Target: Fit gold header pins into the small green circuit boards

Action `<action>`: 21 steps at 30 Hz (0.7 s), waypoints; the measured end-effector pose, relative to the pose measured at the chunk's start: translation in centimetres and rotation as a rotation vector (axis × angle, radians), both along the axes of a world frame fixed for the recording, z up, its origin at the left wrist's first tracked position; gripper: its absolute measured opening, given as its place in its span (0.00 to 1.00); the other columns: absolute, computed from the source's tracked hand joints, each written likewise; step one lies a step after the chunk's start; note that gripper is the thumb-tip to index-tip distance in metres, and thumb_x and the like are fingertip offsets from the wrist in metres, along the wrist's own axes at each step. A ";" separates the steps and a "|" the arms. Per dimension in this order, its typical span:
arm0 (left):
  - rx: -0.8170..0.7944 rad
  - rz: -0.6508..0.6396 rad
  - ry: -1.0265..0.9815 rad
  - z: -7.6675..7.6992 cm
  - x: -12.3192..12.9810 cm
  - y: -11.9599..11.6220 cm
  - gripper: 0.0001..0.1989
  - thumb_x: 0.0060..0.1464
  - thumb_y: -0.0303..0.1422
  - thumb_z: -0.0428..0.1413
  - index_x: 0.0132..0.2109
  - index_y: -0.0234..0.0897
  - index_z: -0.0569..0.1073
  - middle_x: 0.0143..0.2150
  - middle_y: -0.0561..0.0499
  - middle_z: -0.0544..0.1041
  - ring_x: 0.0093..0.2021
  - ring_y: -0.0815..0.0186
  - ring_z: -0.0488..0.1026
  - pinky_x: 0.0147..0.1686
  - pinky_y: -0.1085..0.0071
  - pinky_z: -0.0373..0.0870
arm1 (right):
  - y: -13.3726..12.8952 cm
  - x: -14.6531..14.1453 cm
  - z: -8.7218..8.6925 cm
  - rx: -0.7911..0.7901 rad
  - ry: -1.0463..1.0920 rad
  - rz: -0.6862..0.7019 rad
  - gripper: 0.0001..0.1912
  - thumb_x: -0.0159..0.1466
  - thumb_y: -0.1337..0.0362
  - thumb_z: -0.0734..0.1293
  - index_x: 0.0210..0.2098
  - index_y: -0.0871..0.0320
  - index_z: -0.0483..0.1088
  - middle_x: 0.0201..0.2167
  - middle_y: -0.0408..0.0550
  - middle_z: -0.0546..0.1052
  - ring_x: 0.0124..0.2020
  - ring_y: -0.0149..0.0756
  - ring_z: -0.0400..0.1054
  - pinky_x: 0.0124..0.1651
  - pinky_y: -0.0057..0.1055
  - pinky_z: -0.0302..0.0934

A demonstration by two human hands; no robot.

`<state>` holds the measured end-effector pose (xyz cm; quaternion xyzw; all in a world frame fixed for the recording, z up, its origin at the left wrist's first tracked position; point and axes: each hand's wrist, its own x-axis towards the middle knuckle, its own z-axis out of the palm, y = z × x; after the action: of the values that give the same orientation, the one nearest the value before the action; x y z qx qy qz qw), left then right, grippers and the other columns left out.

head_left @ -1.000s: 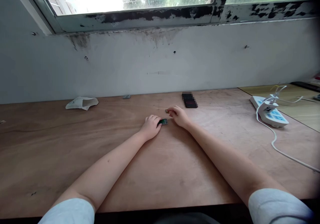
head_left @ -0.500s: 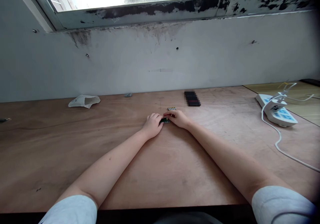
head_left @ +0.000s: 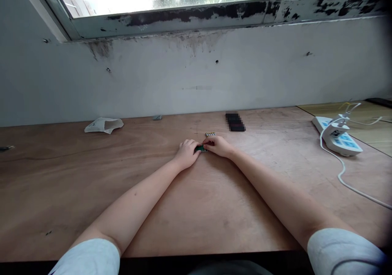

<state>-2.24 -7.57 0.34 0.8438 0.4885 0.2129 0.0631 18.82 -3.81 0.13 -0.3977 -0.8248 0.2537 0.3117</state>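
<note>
A small green circuit board (head_left: 200, 148) lies on the wooden table between my two hands. My left hand (head_left: 187, 153) is closed on its left end, thumb at the near side and fingers over the far side. The thumb and fingertips of my right hand (head_left: 218, 146) are pinched together at the board's right end. Whatever sits in that pinch is too small and covered to name. Just beyond my right fingers is a short row of small pale pieces with yellow ends (head_left: 210, 134).
Behind, toward the wall, are a blurred dark stack (head_left: 235, 121), a small grey piece (head_left: 157, 117) and a crumpled white paper bag (head_left: 104, 125). A white power strip (head_left: 338, 138) with a trailing cable (head_left: 352, 189) occupies the right. A dark slim object (head_left: 6, 148) lies far left.
My right fingertips have come down and closer together at the board's right end. More of the board's green face shows now. My left hand stays in place on it.
</note>
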 end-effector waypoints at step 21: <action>-0.152 0.026 -0.489 -0.8 -0.7 1.4 0.27 0.58 0.31 0.55 0.63 0.37 0.61 0.44 0.48 0.79 0.46 0.63 0.75 0.51 0.62 0.67 | -7.3 0.0 1.2 0.221 -0.277 -0.023 0.07 0.70 0.63 0.62 0.37 0.56 0.72 0.37 0.50 0.75 0.44 0.40 0.68 0.50 0.36 0.63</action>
<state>-2.97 -6.21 -0.42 0.7536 0.4843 0.3740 0.2399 18.86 -11.09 1.37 -0.4015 -0.8782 0.1005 0.2396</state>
